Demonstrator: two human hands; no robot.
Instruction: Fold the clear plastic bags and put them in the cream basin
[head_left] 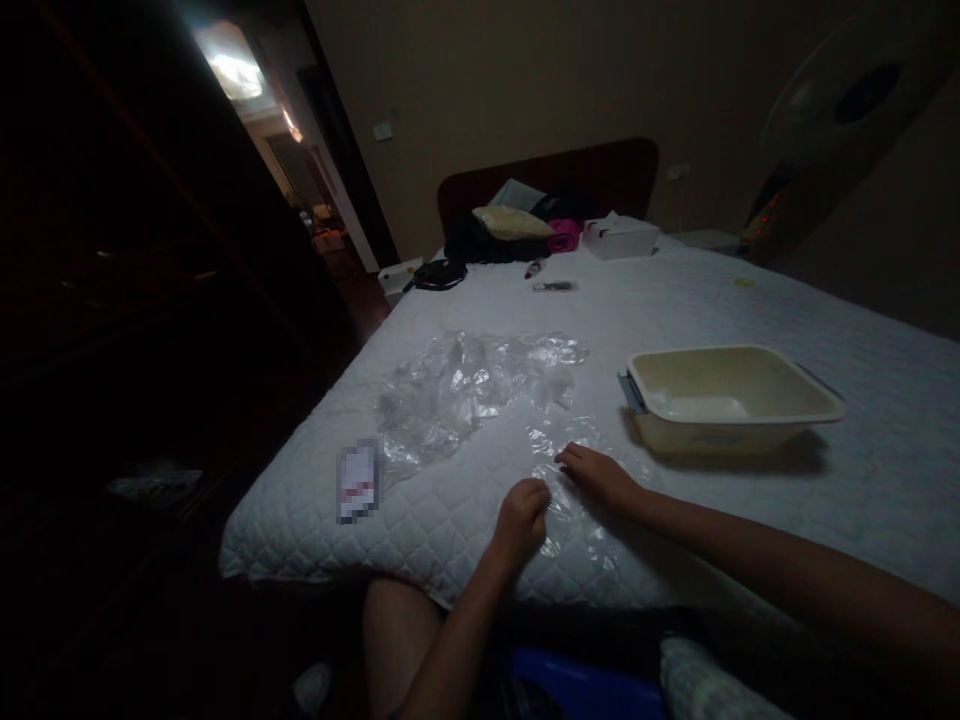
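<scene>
A thin clear plastic bag (559, 535) lies crumpled on the bed near its front edge, with both hands at it. My left hand (523, 518) is closed at the bag's left side, its fingers curled on the film. From the right, my right hand (600, 478) reaches over the bag, fingers bent down and pressed together on the plastic. Its thumb is hidden. Farther back and left spreads a larger heap of crumpled clear plastic (472, 385). To the right of my right hand stands a cream plastic basin (735, 430) with grey side handles; no contents show in it.
The white quilted bed (435, 530) carries a pixelated card-like item (358, 482) at the left. Farther back are a small packaged item (555, 287), a black bag (440, 274), piled clothes (510, 222) and a white box (621, 238). A fan (862, 95) stands at right.
</scene>
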